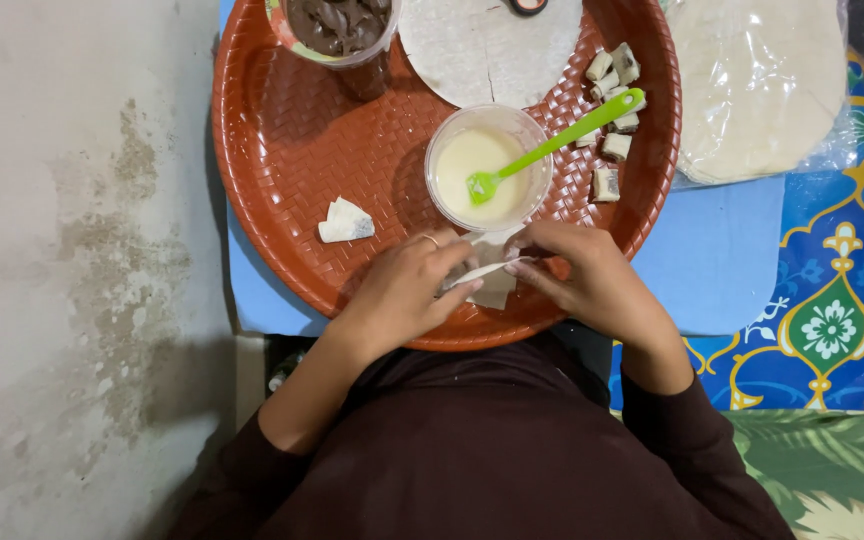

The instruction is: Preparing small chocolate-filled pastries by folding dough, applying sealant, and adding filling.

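Over the near rim of a round red-brown woven tray [282, 150], my left hand [407, 285] and my right hand [587, 275] both pinch a thin white pastry strip [492, 275], folding it between the fingers. A ring sits on a finger of my left hand. Just beyond the hands stands a clear bowl of pale paste [489, 170] with a green silicone brush [562, 140] resting in it. A folded white pastry triangle [345, 222] lies on the tray to the left.
Several small rolled pieces [612, 100] lie at the tray's right side. A tub of brown chocolate filling [337, 28] and a round pastry sheet [487, 45] sit at the far side. Bagged pastry sheets [757, 80] rest to the right on a blue mat [717, 255].
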